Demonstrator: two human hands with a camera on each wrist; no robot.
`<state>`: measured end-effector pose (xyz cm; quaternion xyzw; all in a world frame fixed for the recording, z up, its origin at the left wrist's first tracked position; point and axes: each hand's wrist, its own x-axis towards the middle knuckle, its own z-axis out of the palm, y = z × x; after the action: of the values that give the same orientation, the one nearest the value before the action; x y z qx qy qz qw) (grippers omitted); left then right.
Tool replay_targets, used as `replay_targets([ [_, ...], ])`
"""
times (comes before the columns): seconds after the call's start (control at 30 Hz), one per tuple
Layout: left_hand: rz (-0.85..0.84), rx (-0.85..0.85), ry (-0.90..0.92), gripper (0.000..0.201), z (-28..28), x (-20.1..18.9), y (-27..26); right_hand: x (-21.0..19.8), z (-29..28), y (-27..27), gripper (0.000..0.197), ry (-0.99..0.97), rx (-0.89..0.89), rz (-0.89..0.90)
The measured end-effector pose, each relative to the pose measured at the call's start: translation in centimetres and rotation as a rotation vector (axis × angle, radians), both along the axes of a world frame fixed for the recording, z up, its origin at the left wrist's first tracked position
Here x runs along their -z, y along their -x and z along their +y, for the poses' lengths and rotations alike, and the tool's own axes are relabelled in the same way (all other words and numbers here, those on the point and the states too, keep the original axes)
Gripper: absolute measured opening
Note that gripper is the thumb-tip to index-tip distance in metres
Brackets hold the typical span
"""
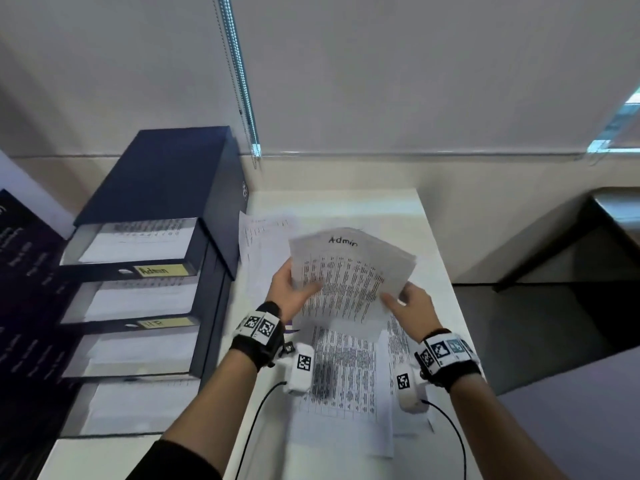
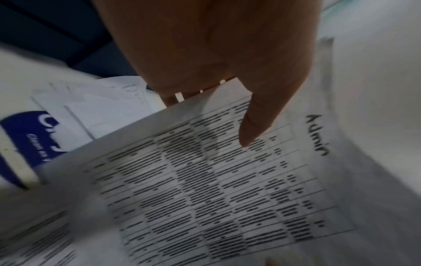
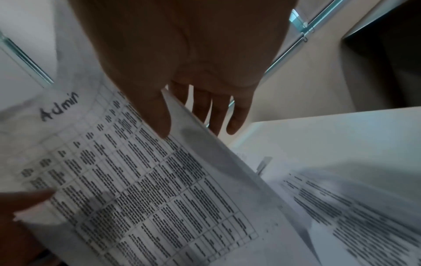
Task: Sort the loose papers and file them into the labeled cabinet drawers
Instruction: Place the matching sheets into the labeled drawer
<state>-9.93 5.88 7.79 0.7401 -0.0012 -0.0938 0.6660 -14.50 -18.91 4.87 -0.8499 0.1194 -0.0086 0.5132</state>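
A small stack of printed sheets (image 1: 349,278) with "Admin" handwritten on top hangs above the white table (image 1: 436,258). My left hand (image 1: 289,289) pinches its left edge, thumb on the printed face, fingers behind (image 2: 250,129). My right hand (image 1: 408,303) pinches the lower right edge, thumb on top (image 3: 157,117), fingers underneath. The dark blue drawer cabinet (image 1: 166,188) stands at the left with its drawers pulled out. The top drawer's yellow label (image 1: 161,270) reads "Admin". A second label (image 1: 166,323) below is blurred.
More printed sheets (image 1: 343,375) lie on the table under my hands, and one (image 1: 259,233) lies beside the cabinet. A dark panel (image 1: 24,271) stands at far left. A dark desk (image 1: 609,216) sits at the right. Blind cord (image 1: 242,91) hangs behind.
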Motion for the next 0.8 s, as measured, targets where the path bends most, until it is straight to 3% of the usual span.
replay_targets([
  [0.1, 0.051, -0.038, -0.024, 0.031, -0.1, 1.0, 0.8, 1.4, -0.2, 0.1, 0.035, -0.011, -0.005, 0.052],
  [0.27, 0.085, -0.041, -0.018, 0.022, 0.1, 0.1, 0.7, 1.3, -0.3, -0.3, 0.029, 0.046, 0.028, 0.066],
  [0.43, 0.018, -0.064, 0.036, 0.033, 1.2, -2.4, 2.1, -0.7, 1.3, 1.0, 0.013, -0.052, -0.022, -0.037],
  [0.57, -0.092, -0.066, 0.017, 0.032, 4.7, -3.9, 3.1, -3.2, 3.8, 1.5, 0.025, -0.158, -0.079, -0.125],
  [0.7, -0.021, -0.053, -0.197, 0.061, 10.7, -3.6, 3.9, -5.0, 8.5, 1.9, 0.036, -0.331, -0.088, -0.135],
  [0.8, -0.003, -0.001, -0.301, 0.052, 15.3, -3.5, 5.5, -5.3, 12.9, 2.0, 0.038, -0.4, -0.108, -0.084],
])
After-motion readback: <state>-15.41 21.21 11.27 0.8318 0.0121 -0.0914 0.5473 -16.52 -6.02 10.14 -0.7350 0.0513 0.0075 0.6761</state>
